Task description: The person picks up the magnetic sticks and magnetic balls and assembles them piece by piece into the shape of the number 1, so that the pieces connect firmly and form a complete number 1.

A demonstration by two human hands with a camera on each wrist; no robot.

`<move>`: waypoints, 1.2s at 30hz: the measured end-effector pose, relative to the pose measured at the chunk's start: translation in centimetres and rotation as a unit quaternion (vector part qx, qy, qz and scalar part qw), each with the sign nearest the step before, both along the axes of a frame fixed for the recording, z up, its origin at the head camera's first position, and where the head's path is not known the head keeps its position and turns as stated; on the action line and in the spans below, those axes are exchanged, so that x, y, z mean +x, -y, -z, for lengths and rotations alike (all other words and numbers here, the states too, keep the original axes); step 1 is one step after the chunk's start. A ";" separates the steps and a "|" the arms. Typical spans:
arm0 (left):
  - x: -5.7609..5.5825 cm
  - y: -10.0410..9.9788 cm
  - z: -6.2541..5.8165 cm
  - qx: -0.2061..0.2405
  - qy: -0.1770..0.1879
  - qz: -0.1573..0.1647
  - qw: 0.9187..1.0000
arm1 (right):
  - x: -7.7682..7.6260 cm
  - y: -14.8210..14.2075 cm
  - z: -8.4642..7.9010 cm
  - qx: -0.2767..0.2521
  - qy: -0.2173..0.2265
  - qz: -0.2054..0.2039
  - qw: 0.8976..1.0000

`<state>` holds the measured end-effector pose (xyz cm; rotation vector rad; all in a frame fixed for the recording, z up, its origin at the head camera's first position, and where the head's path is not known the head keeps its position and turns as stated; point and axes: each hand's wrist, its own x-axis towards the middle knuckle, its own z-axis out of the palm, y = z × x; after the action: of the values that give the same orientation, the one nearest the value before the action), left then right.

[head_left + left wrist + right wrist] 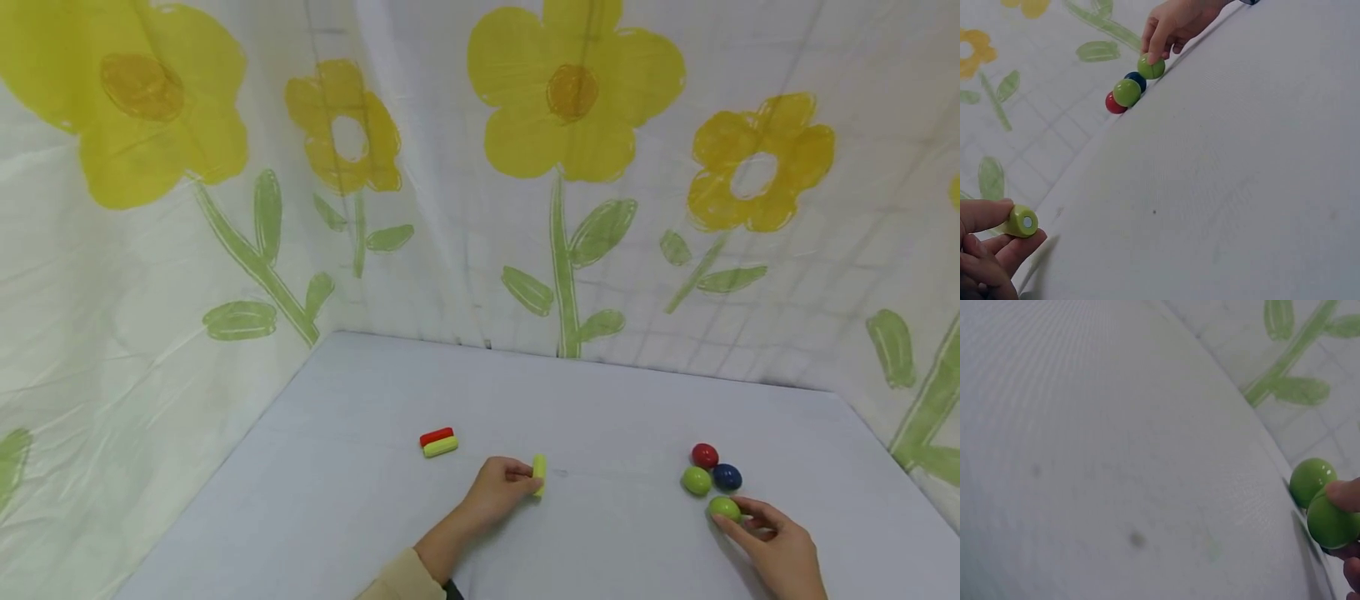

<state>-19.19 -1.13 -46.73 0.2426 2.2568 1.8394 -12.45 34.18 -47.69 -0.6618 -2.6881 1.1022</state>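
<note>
My left hand (497, 493) pinches a short yellow-green rod (539, 475) between thumb and fingers. In the left wrist view the near end of this rod (1024, 221) shows a round silver disc. Over on the right, a glossy green ball (724, 507) is held between the thumb and fingers of my right hand (783, 546). Just beyond it lie a second green ball (697, 481), a red ball (704, 455) and a dark blue ball (727, 477), grouped closely. The right wrist view catches the held ball (1330, 522) partly covering the other green one.
A red rod (436, 436) and another yellow-green rod (441, 447) lie side by side beyond my left hand. Everything is on a white-covered table (360, 500). Behind it and along its sides hangs a white curtain (442, 250) with yellow flowers.
</note>
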 end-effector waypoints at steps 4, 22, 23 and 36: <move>0.0 -0.7 0.1 -0.006 0.017 -0.002 1.000 | 0.0 0.0 0.0 -0.001 0.006 -0.002 1.000; 0.2 -2.6 0.4 -0.004 0.038 0.006 0.999 | 0.1 1.0 -0.3 0.000 0.003 -0.014 1.000; 0.2 -2.7 0.4 -0.004 0.040 0.006 0.999 | 0.1 1.0 -0.4 -0.002 0.004 -0.015 1.000; -0.1 -2.9 0.2 -0.004 0.048 0.023 0.999 | -0.6 3.8 -1.8 0.021 -0.062 -0.106 0.992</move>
<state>-19.31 1.78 -46.97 0.1985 2.1757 1.7801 -13.09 30.42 -45.85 -0.2930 -2.7121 1.0902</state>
